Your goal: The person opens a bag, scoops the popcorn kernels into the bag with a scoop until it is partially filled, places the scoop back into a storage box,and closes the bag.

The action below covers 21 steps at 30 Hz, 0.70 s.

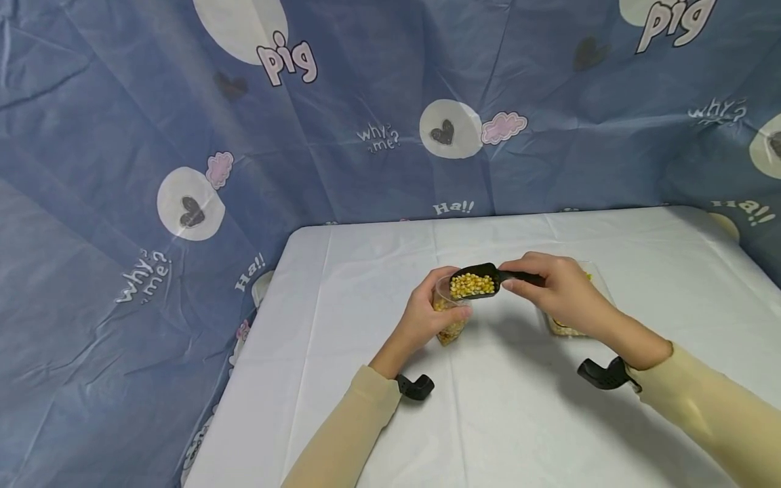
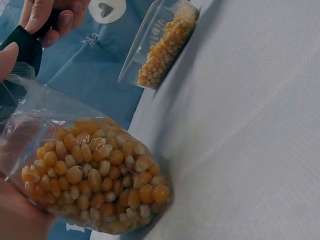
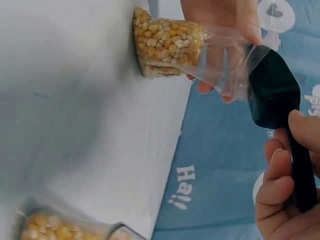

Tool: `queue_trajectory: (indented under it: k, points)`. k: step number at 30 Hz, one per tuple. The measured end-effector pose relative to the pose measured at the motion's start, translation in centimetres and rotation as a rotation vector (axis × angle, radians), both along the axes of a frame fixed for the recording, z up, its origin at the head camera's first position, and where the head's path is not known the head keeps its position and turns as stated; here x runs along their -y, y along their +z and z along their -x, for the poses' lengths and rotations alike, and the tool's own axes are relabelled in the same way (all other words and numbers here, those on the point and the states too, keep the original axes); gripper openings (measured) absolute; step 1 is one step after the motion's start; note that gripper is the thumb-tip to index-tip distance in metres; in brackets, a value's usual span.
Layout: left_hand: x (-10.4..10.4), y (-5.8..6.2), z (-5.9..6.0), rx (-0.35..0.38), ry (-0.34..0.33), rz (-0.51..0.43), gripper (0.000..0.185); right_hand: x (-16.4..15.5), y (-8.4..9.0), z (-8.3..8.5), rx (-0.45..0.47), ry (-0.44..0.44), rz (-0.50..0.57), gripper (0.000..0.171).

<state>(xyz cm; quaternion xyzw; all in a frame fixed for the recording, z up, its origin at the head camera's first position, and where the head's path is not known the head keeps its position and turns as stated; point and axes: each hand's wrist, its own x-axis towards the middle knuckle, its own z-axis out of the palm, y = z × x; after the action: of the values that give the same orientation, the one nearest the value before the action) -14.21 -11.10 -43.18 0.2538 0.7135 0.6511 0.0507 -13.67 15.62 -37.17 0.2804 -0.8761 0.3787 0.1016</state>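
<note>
A clear plastic bag [image 2: 95,175], its lower part filled with corn kernels, is gripped near its mouth by my left hand [image 1: 430,308]. My right hand [image 1: 564,288] holds a black scoop [image 3: 272,90] by its handle. Yellow corn kernels [image 1: 471,285] fill the scoop in the head view. The scoop's front edge lies at the bag's opening, as the right wrist view shows. In that view the bag's filled bottom hangs close to the white tabletop; whether it touches cannot be told.
A clear rectangular container [image 2: 157,50] of corn kernels stands on the white-covered table [image 1: 378,271], partly behind my right hand in the head view. A blue printed cloth [image 1: 342,176] hangs behind the table. Black wrist mounts [image 1: 604,374] stick out below both forearms.
</note>
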Motion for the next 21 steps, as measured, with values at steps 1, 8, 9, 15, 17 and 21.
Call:
queue_trajectory:
  k: [1, 8, 9, 15, 17, 21]
  points:
    - [0.0, -0.1, 0.1, 0.003, 0.003, -0.003, 0.068, 0.1, 0.1, 0.0, -0.019, 0.006, -0.013, 0.026]
    - [-0.1, -1.2, 0.6, -0.024, 0.011, -0.039, 0.064, 0.8, 1.2, -0.1, -0.139, 0.031, -0.085, 0.026]
    - [-0.1, -1.2, 0.6, -0.030, 0.013, -0.041, 0.064, 0.9, 1.3, -0.1, -0.159, 0.035, -0.094, 0.026]
    - [-0.3, -1.2, 0.3, -0.067, 0.049, -0.022, 0.063, 1.3, 2.2, -0.2, -0.311, 0.064, -0.164, 0.029]
    - [-0.4, -1.0, 0.2, -0.077, 0.060, -0.015, 0.065, 1.5, 2.7, -0.2, -0.376, 0.085, -0.189, 0.032]
    - [-0.5, -0.8, 0.1, -0.089, 0.080, -0.020, 0.067, 2.2, 3.9, -0.3, -0.509, 0.140, -0.252, 0.030]
